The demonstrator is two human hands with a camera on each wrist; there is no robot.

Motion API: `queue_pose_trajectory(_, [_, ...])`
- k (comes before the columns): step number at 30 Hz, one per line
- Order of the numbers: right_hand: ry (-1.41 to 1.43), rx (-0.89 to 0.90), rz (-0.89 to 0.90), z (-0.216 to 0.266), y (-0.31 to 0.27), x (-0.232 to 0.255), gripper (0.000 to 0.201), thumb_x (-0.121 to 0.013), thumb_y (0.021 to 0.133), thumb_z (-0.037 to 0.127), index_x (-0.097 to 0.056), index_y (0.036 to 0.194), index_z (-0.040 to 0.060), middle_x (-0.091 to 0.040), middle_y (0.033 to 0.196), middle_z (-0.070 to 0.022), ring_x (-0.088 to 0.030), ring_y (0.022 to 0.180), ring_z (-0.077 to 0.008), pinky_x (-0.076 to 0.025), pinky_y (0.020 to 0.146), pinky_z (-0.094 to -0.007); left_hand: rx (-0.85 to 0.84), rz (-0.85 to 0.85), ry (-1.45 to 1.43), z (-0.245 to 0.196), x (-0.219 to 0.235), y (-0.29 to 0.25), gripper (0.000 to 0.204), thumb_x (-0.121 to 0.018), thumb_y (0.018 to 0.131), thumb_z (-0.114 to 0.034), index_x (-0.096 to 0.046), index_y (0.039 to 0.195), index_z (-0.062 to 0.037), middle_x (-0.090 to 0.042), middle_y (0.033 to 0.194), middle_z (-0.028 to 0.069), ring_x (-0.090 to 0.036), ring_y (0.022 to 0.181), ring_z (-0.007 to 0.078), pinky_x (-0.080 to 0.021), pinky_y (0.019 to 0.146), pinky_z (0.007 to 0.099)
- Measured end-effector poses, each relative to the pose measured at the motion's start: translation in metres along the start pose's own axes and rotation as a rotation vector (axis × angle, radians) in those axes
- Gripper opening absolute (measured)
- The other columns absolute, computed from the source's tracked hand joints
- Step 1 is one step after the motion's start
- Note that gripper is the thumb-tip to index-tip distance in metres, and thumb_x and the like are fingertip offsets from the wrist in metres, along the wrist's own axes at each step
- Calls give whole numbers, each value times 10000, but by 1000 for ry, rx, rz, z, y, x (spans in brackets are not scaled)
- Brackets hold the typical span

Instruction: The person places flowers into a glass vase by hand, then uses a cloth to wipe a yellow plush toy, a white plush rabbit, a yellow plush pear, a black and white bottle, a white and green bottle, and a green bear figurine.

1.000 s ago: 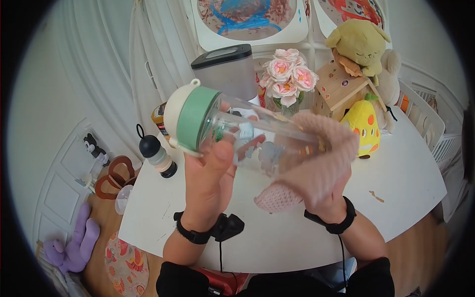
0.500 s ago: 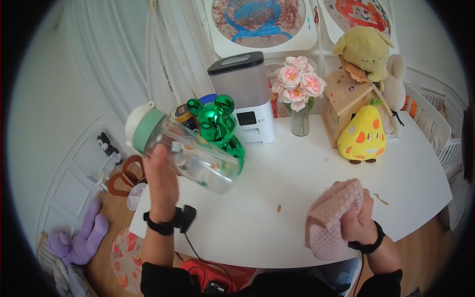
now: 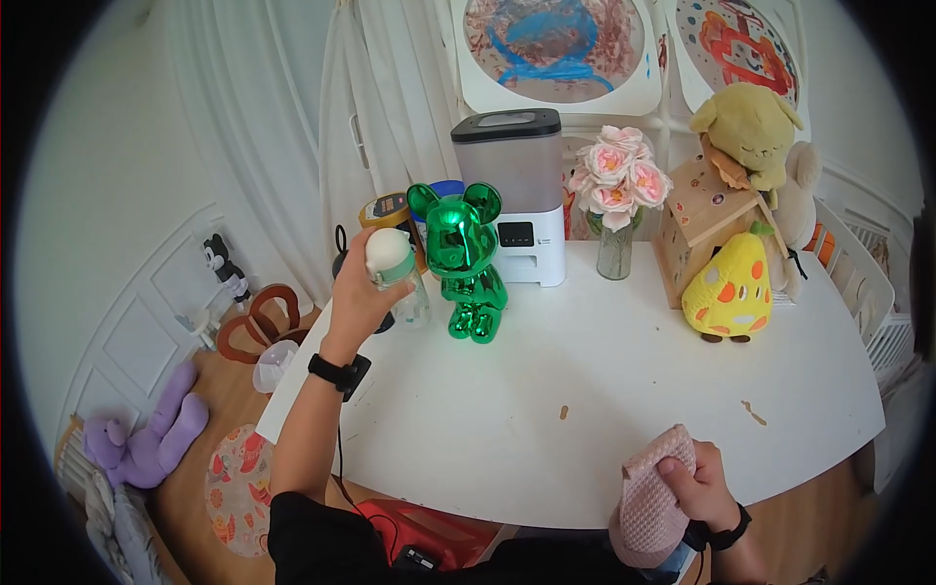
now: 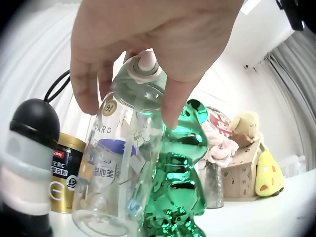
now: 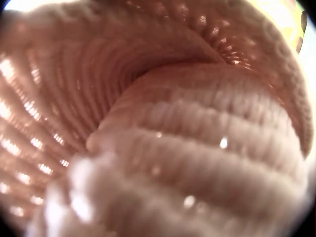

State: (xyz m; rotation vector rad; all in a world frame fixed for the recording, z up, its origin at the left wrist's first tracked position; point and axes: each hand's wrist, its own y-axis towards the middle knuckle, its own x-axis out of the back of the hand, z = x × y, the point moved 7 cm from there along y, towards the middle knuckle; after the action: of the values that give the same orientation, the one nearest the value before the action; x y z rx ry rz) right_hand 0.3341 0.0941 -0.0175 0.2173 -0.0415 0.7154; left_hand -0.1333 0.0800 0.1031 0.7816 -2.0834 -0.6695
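My left hand [image 3: 359, 302] grips a clear bottle [image 3: 413, 308] by its green and cream top, fingers and thumb around the lid; the bottle is upright. In the left wrist view the hand [image 4: 148, 39] comes down over the bottle [image 4: 116, 173], beside the shiny green bear figure [image 4: 175, 187]. Near the table's front edge my right hand [image 3: 704, 486] pinches a folded pink knitted cloth [image 3: 651, 507], which hangs down from it. Blurred pink cloth [image 5: 197, 148] fills the right wrist view.
A dispenser [image 3: 531, 234], a flower vase [image 3: 613, 252], a wooden house [image 3: 682, 219] and a yellow pear plush [image 3: 731, 292] stand along the table's back. A black-topped bottle [image 4: 32, 168] and a gold can [image 4: 66, 170] are left of the held bottle.
My left hand has moved the bottle back, turning it from slanted to upright beside the green bear. My right hand, with the cloth, has come away from the bottle and down towards the front edge.
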Motion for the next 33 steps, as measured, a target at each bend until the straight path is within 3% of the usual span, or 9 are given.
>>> queue_pose_trajectory(2, [1,-39,8,-14,-3,-4,214,-604,1018,161,-685,1092,-23,-714,928,-69,-642,851,-131,-512,782,-288,112,3,436,10,-4,0,905,-916,624,-134,-462,1403,-67,-632,1219,145,-553,1190,365,-448,1030,434])
queue_pose_trajectory(4, [5,-78,8,-21,-2,-7,212,-608,1016,158,-684,1105,-19,-716,927,-68,-644,854,-131,-513,787,-290,137,25,489,18,-9,0,923,-934,593,-172,-482,1392,-77,-613,1256,149,-512,1220,367,-396,1056,462])
queue_pose_trajectory(6, [-29,-234,88,-32,-2,-18,228,-635,1006,180,-682,1130,-5,-718,924,-61,-637,855,-127,-513,794,-293,161,52,544,29,-15,-1,943,-953,563,-211,-502,1381,-87,-593,1294,153,-471,1250,370,-344,1083,491])
queue_pose_trajectory(8, [-88,-235,132,-33,0,-24,235,-644,1002,188,-681,1137,-1,-717,918,-56,-631,851,-124,-512,793,-294,-33,-39,716,25,-17,0,955,-972,518,-275,-537,1349,-97,-501,1418,163,-377,1360,383,-232,1139,555])
queue_pose_trajectory(11, [-130,-261,174,-36,0,-27,249,-656,995,198,-680,1147,2,-713,907,-48,-619,845,-118,-510,792,-295,-109,-71,829,19,-17,3,949,-976,501,-345,-562,1318,-100,-395,1511,187,-293,1431,415,-167,1158,598])
queue_pose_trajectory(20, [-32,-324,78,-43,-5,-21,240,-670,987,190,-682,1129,-3,-697,876,-32,-607,832,-104,-502,781,-287,-128,-164,929,45,-13,8,911,-928,550,-535,-595,1286,-113,-295,1583,206,-175,1496,430,-69,1175,626])
queue_pose_trajectory(26, [3,-333,42,-51,-6,-19,242,-676,982,182,-680,1120,-17,-697,874,-33,-602,823,-101,-500,769,-286,-141,-194,934,49,-7,6,863,-923,561,-547,-612,1258,-143,-194,1641,206,-78,1527,431,-9,1179,634])
queue_pose_trajectory(33, [11,-322,30,-54,-7,-17,246,-682,978,180,-677,1119,-22,-700,891,-36,-606,831,-102,-502,770,-287,-142,-202,894,53,-4,4,859,-907,572,-578,-621,1260,-150,-162,1653,201,-58,1531,435,-8,1178,637])
